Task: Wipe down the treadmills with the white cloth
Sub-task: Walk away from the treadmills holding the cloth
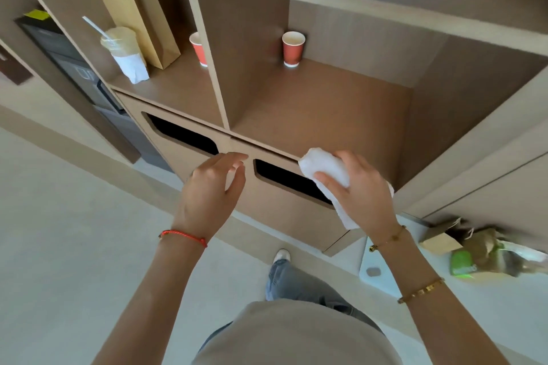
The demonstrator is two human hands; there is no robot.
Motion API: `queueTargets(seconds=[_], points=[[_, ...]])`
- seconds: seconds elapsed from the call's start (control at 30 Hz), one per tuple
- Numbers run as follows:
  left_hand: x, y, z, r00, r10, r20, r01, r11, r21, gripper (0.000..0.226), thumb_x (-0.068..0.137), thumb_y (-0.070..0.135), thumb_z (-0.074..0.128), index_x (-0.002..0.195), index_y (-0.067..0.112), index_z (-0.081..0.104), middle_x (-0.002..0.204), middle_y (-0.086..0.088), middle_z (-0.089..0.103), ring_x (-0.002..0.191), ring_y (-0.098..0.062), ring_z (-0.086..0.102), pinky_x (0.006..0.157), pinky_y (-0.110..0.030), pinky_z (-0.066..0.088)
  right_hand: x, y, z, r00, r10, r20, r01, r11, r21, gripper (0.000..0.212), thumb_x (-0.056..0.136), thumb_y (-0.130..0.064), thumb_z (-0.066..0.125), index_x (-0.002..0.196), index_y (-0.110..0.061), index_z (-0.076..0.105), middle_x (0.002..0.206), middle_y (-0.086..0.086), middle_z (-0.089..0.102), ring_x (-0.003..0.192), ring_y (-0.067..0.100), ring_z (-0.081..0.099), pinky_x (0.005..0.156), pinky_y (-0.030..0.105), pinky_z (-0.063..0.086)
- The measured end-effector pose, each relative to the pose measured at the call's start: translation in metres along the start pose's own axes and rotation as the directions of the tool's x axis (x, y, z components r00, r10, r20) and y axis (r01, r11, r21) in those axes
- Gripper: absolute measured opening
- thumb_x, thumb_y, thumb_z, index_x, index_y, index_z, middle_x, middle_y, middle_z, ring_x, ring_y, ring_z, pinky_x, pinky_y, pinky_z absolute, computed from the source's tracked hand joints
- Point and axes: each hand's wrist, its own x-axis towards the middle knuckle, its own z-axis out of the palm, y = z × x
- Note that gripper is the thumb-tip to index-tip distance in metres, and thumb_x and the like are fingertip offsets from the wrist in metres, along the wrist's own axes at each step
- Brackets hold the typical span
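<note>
One hand (360,187) grips cloth (324,169).

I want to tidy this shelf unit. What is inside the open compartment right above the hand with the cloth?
Only a red paper cup stands upright at the back of that compartment. The right hand and its white cloth cover the front edge, so nothing can be told there.

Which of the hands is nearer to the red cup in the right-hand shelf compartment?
Right. The right hand, gripping the white cloth, is just below and right of the red cup's compartment. The left hand is open, lower and further left, in front of the cabinet divider.
</note>
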Motion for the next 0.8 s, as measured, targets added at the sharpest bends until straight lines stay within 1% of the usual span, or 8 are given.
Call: queueTargets(seconds=[0.13, 0.27, 0.33, 0.43, 0.53, 0.6, 0.73, 0.8], points=[[0.049, -0.011, 0.015, 0.998, 0.046, 0.043, -0.046, 0.999, 0.000, 0.023, 0.095, 0.010, 0.057, 0.115, 0.009, 0.069, 0.100, -0.006, 0.072, 0.090, -0.026, 0.069, 0.078, -0.043, 0.056, 0.045, 0.017, 0.020, 0.997, 0.008, -0.071, -0.013, 0.997, -0.072, 0.046, 0.086, -0.057, 0.061, 0.109, -0.017, 0.060, 0.095, 0.000, 0.063, 0.073, 0.025, 0.062, 0.062, 0.030, 0.047], [0.090, -0.018, 0.034, 0.995, 0.067, 0.078, -0.066, 0.998, -0.019, 0.023, 0.094, 0.010, 0.058, 0.114, 0.009, 0.069, 0.105, -0.005, 0.072, 0.091, -0.026, 0.069, 0.076, -0.042, 0.057, 0.087, 0.039, 0.040, 0.994, 0.006, -0.107, -0.023, 0.988, -0.151, 0.042, 0.087, -0.053, 0.063, 0.107, -0.015, 0.061, 0.092, 0.002, 0.063, 0.071, 0.025, 0.061, 0.063, 0.024, 0.036], [0.107, -0.020, 0.046, 0.993, 0.083, 0.090, -0.082, 0.997, -0.010, 0.023, 0.094, 0.010, 0.059, 0.114, 0.009, 0.069, 0.106, -0.004, 0.072, 0.090, -0.025, 0.070, 0.078, -0.042, 0.057, 0.104, 0.048, 0.051, 0.993, -0.002, -0.117, -0.020, 0.983, -0.181, 0.041, 0.087, -0.050, 0.065, 0.105, -0.014, 0.062, 0.091, 0.003, 0.064, 0.071, 0.026, 0.061, 0.063, 0.024, 0.034], [0.130, -0.025, 0.060, 0.987, 0.094, 0.129, -0.093, 0.996, -0.009, 0.023, 0.095, 0.011, 0.057, 0.115, 0.010, 0.069, 0.108, -0.004, 0.071, 0.089, -0.026, 0.070, 0.078, -0.042, 0.057, 0.123, 0.060, 0.069, 0.993, 0.006, -0.120, -0.029, 0.981, -0.192, 0.040, 0.087, -0.049, 0.066, 0.106, -0.014, 0.062, 0.093, 0.003, 0.064, 0.074, 0.026, 0.061, 0.064, 0.025, 0.037], [0.149, -0.031, 0.072, 0.976, 0.098, 0.194, -0.098, 0.995, -0.008, 0.027, 0.097, 0.012, 0.053, 0.120, 0.011, 0.066, 0.111, -0.006, 0.070, 0.092, -0.031, 0.068, 0.082, -0.044, 0.055, 0.135, 0.069, 0.085, 0.997, 0.071, -0.035, -0.076, 0.980, -0.186, 0.042, 0.090, -0.051, 0.060, 0.111, -0.015, 0.061, 0.099, 0.002, 0.063, 0.086, 0.026, 0.060, 0.073, 0.032, 0.045], [0.159, -0.034, 0.078, 0.971, 0.097, 0.220, -0.097, 0.995, -0.009, 0.027, 0.097, 0.012, 0.052, 0.121, 0.012, 0.066, 0.108, -0.007, 0.070, 0.092, -0.032, 0.067, 0.082, -0.044, 0.054, 0.138, 0.074, 0.094, 0.995, 0.093, -0.030, -0.097, 0.977, -0.192, 0.042, 0.090, -0.050, 0.061, 0.113, -0.015, 0.061, 0.100, 0.002, 0.063, 0.086, 0.027, 0.060, 0.075, 0.035, 0.047], [0.174, -0.039, 0.087, 0.965, 0.101, 0.244, -0.101, 0.995, -0.012, 0.027, 0.096, 0.012, 0.053, 0.120, 0.012, 0.066, 0.095, -0.009, 0.070, 0.085, -0.033, 0.067, 0.079, -0.045, 0.054, 0.139, 0.080, 0.106, 0.993, 0.112, -0.045, -0.119, 0.968, -0.219, 0.042, 0.088, -0.046, 0.065, 0.111, -0.012, 0.062, 0.099, 0.004, 0.063, 0.087, 0.028, 0.061, 0.077, 0.036, 0.050], [0.180, -0.041, 0.090, 0.960, 0.112, 0.257, -0.110, 0.994, -0.021, 0.027, 0.095, 0.012, 0.053, 0.119, 0.012, 0.067, 0.097, -0.009, 0.070, 0.087, -0.032, 0.067, 0.080, -0.045, 0.054, 0.137, 0.083, 0.111, 0.992, 0.120, -0.035, -0.125, 0.967, -0.223, 0.043, 0.088, -0.046, 0.066, 0.114, -0.013, 0.060, 0.105, 0.004, 0.063, 0.090, 0.028, 0.060, 0.079, 0.037, 0.050]])
